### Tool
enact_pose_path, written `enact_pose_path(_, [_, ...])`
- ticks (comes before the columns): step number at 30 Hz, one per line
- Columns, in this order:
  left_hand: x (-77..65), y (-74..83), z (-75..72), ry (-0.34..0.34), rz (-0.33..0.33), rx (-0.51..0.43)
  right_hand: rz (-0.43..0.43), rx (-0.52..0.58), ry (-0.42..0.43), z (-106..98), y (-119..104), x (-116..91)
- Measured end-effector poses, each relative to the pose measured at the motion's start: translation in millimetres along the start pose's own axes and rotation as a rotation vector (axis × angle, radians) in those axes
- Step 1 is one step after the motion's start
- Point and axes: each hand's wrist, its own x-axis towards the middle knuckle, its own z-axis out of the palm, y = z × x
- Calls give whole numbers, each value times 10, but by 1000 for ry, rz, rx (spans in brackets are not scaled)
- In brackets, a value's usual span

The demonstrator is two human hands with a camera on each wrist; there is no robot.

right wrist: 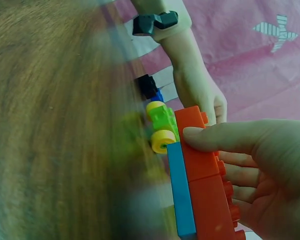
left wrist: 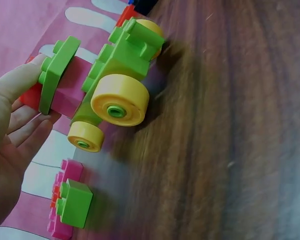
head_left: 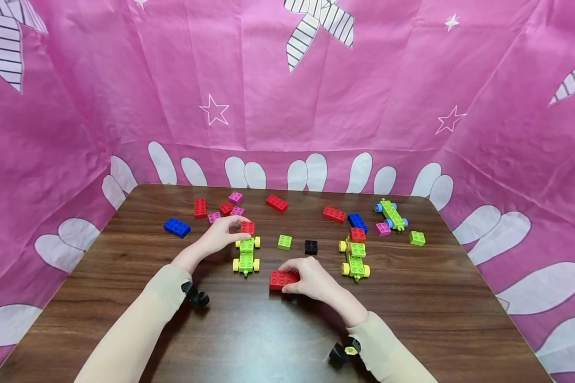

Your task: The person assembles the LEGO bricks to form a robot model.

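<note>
My left hand (head_left: pixel 219 234) pinches a red brick (head_left: pixel 247 228) between thumb and fingers, on top of a green toy car (head_left: pixel 246 261) with yellow wheels. In the left wrist view a pink brick (left wrist: pixel 74 89) and a green plate (left wrist: pixel 59 75) are stacked between the car and that red brick. Nearer the front, my right hand (head_left: pixel 313 279) grips a red block (head_left: pixel 282 280) with its studs up. The right wrist view shows a seam across this red block and a blue piece (right wrist: pixel 181 192) under it, thumb on one side and fingers on the other.
Right of my hands stands a similar green car (head_left: pixel 356 264) topped with red. A blue-wheeled car (head_left: pixel 392 214) lies at the back right. A green brick (head_left: pixel 285 242) and a black brick (head_left: pixel 311 247) lie mid-table. Red, pink and blue bricks (head_left: pixel 177 227) are scattered behind.
</note>
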Motion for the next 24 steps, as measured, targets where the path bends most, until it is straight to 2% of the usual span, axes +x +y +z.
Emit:
enact_pose_path(4, [-59, 45, 45, -10, 42, 1, 5, 5, 18, -64, -15, -16])
enact_pose_path(10, [-134, 157, 139, -45, 70, -6, 2, 11, 55, -178, -23, -31])
enact_pose_path(18, [-211, 284, 282, -128, 117, -83, 52, 38, 77, -308, -34, -50])
enact_pose_path(24, [-249, 340, 395, -144, 149, -110, 49, 39, 90, -401, -48, -40])
